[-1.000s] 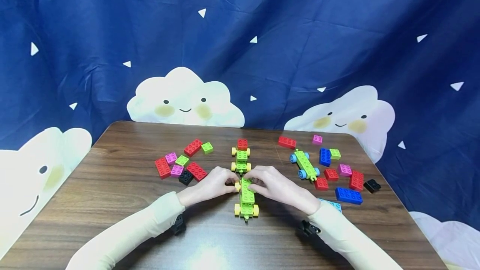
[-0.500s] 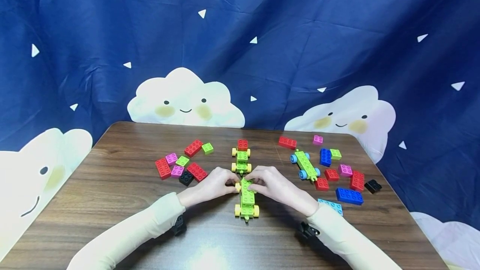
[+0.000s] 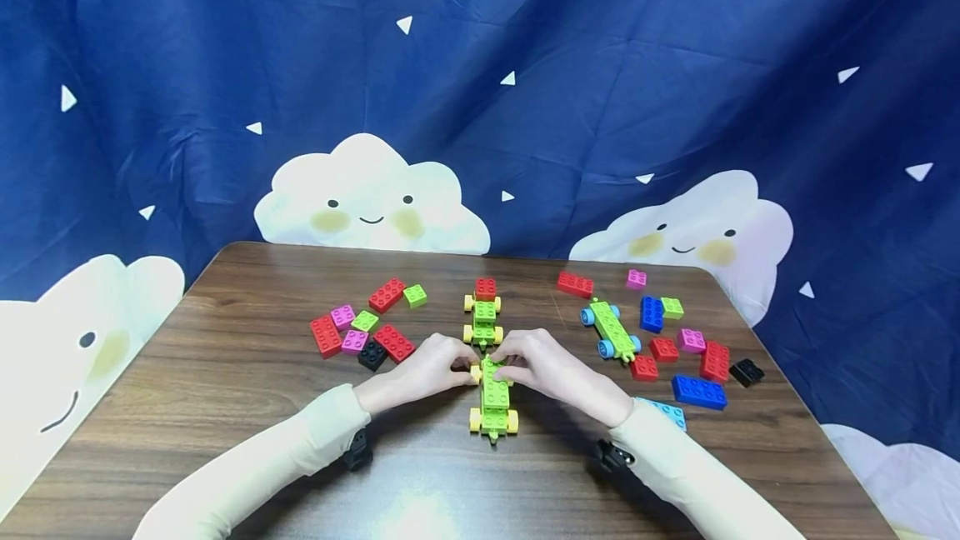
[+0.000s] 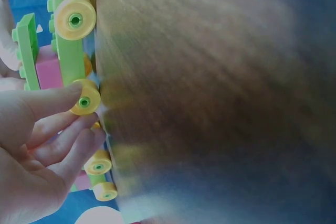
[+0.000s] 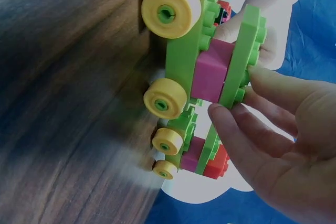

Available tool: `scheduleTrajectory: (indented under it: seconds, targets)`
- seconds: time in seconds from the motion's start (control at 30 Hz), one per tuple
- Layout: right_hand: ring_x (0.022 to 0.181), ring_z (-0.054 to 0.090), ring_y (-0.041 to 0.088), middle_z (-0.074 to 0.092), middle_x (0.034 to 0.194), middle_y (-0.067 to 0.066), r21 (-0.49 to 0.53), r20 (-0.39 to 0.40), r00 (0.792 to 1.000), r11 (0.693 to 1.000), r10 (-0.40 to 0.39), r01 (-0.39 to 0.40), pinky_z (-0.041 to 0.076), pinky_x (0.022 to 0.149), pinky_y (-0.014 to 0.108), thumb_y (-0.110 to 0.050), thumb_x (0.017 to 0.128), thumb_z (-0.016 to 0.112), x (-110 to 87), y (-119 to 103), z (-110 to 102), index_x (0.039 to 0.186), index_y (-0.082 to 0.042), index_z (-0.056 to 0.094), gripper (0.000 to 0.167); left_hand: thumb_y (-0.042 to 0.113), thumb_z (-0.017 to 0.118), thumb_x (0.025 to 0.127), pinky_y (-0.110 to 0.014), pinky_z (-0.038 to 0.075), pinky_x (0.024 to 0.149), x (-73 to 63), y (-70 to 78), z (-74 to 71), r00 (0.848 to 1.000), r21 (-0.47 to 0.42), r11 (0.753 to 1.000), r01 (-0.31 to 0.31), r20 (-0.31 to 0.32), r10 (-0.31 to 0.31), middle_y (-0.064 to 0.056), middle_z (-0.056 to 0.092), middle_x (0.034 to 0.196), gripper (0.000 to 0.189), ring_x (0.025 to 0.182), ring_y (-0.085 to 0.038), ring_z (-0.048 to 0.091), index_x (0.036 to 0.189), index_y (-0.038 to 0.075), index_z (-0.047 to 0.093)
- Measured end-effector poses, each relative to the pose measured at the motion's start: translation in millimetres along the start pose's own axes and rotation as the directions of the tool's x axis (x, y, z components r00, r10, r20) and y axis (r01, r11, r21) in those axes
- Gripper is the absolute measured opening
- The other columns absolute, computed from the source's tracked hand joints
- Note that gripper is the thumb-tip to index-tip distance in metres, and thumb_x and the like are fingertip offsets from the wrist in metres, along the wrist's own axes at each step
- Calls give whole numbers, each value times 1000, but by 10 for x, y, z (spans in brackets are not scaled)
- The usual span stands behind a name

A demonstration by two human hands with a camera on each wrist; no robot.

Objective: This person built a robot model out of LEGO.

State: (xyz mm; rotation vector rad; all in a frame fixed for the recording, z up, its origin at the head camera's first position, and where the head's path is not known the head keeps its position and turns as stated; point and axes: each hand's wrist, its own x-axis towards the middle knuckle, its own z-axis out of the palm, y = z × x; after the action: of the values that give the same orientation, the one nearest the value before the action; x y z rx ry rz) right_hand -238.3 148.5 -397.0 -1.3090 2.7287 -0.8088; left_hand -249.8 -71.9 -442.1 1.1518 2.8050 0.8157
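Note:
Two toy train wagons with green bases and yellow wheels stand in line at the table's middle. On the near wagon [image 3: 494,422], a pink brick [image 5: 212,72] sits under a green plate [image 5: 242,59]. My left hand [image 3: 433,363] holds this wagon's front end, the thumb on a front yellow wheel [image 4: 88,102]. From the right, my right hand [image 3: 546,367] pinches the plate's front end between thumb and finger. Just ahead is the far wagon [image 3: 483,332], which carries a red brick [image 3: 486,288]. My fingers partly hide the spot between the wagons, so coupling is unclear.
Loose red, pink, lime and black bricks lie on the left, including a red brick [image 3: 393,343] near my left hand. At right lie a green wagon base [image 3: 611,328] with blue wheels, a blue brick [image 3: 699,392] and several others. A light-blue brick [image 3: 671,414] is partly behind my right forearm.

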Motion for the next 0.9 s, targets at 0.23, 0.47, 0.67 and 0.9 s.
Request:
scheduleTrajectory:
  seconds: [0.23, 0.47, 0.67, 0.9]
  targets:
    - [75, 63, 6, 74, 91, 7, 7, -11, 1000, 1000, 15, -15, 58, 66, 32, -12, 87, 74, 15, -7, -8, 99, -3, 76, 15, 17, 77, 85, -21, 54, 71, 14, -2, -18, 1000, 10, 1000, -6, 0, 6, -1, 77, 90, 14, 81, -11, 70, 96, 9, 76]
    - [79, 66, 8, 75, 94, 7, 40, -28, 1000, 999, 11, -10, 58, 67, 30, -13, 87, 74, 7, 21, 13, 101, -3, 77, 17, 17, 77, 85, -21, 53, 70, 3, -1, -17, 1000, 1, 1000, 5, 5, -5, -2, 77, 90, 14, 80, -10, 69, 96, 8, 76]
    - [85, 68, 16, 75, 100, 9, 47, 0, 1000, 999, -21, 21, 58, 70, 33, -12, 89, 72, -45, 73, 18, 108, -3, 76, 21, 16, 77, 85, -21, 53, 69, -11, 1, -1, 1000, -9, 1000, 10, 12, -10, -4, 77, 90, 13, 79, -10, 69, 96, 8, 76]
    - [85, 70, 19, 76, 99, 8, 92, -47, 995, 993, 82, -78, 59, 72, 30, -15, 86, 76, -70, 72, 9, 106, -5, 76, 22, 16, 76, 86, -22, 54, 70, -6, 18, -15, 1000, -6, 1000, -2, 4, 2, -3, 78, 91, 12, 81, -11, 70, 95, 8, 77]
